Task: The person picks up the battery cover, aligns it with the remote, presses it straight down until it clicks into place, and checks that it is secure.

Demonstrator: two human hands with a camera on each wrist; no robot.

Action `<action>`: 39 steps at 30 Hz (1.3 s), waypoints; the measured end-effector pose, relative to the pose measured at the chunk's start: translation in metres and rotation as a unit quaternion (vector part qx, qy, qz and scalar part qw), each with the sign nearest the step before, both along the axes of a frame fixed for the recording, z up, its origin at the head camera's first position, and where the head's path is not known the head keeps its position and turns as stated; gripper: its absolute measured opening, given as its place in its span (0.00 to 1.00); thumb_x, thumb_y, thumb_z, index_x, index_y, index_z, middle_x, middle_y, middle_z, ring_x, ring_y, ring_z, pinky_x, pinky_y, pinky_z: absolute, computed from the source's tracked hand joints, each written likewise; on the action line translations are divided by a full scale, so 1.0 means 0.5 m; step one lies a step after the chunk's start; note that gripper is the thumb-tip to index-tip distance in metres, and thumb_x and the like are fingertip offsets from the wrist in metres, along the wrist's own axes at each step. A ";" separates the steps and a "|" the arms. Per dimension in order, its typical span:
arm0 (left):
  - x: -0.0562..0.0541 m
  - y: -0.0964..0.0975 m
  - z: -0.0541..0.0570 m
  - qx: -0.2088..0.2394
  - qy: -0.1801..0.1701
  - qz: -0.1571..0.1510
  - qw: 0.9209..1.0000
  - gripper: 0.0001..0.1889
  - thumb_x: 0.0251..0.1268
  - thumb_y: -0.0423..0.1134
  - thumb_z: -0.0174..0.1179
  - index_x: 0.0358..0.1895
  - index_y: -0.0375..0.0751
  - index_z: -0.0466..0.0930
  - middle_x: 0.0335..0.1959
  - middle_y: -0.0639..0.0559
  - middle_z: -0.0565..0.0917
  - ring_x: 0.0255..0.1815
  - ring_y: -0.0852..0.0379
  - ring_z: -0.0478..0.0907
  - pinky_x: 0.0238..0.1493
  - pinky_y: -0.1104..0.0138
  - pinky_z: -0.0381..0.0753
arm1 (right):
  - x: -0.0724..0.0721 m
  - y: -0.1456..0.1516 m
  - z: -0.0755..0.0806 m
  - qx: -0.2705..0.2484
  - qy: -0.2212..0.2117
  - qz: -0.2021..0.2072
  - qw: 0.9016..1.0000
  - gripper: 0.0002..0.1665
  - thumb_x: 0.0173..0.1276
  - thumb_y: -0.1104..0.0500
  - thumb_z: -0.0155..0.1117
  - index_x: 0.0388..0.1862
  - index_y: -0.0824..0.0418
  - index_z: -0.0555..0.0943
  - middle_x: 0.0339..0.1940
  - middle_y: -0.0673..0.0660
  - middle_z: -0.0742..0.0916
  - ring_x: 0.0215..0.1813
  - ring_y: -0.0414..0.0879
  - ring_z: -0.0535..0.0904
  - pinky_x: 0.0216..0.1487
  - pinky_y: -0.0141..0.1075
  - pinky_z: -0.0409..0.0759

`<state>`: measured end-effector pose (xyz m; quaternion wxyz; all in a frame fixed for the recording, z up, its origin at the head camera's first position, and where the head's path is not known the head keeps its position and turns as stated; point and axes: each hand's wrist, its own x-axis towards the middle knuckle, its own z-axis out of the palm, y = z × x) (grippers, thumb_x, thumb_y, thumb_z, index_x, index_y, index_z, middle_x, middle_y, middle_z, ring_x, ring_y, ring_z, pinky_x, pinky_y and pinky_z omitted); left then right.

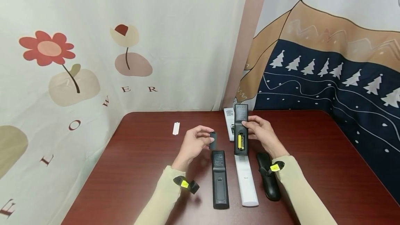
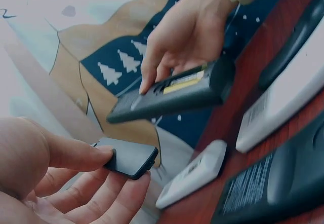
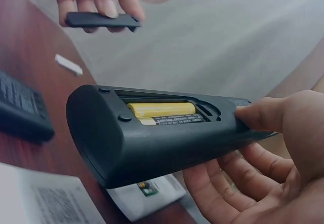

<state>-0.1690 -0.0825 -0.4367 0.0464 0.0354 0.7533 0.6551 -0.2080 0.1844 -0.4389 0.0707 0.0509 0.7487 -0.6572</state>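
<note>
My right hand [image 1: 261, 132] grips a black remote control [image 1: 241, 114], its back turned up and raised off the table. The battery bay lies uncovered, with yellow batteries [image 3: 162, 110] inside. Between thumb and fingers, my left hand [image 1: 194, 144] pinches a small black battery cover [image 2: 129, 157], held in the air left of that remote and apart from it. A second black remote [image 1: 220, 180] lies face down in front of the left hand, its cover in place.
A long white remote [image 1: 247, 183] lies in the middle, a black rounded object [image 1: 269, 180] under the right wrist. Behind the raised remote is a smaller white remote [image 1: 229, 117] with an uncovered bay. A white battery cover [image 1: 176, 128] lies at the back left of the table [image 1: 140, 155].
</note>
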 end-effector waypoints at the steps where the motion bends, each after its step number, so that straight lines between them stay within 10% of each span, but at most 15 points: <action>1: 0.003 0.004 0.002 0.006 0.000 -0.004 1.000 0.15 0.61 0.24 0.67 0.51 0.39 0.85 0.38 0.45 0.85 0.33 0.56 0.85 0.36 0.57 0.90 | 0.004 -0.003 0.000 -0.003 0.001 0.002 1.000 0.26 0.74 0.52 0.66 0.65 0.60 0.73 0.40 0.45 0.87 0.38 0.42 0.85 0.44 0.35 0.88; 39: 0.061 0.063 0.035 0.029 0.044 -0.082 0.995 0.13 0.57 0.24 0.71 0.45 0.35 0.87 0.37 0.37 0.90 0.28 0.57 0.86 0.34 0.58 0.91 | 0.055 -0.074 0.003 -0.038 0.029 0.058 0.997 0.23 0.72 0.53 0.67 0.60 0.61 0.75 0.39 0.50 0.88 0.36 0.47 0.86 0.42 0.37 0.89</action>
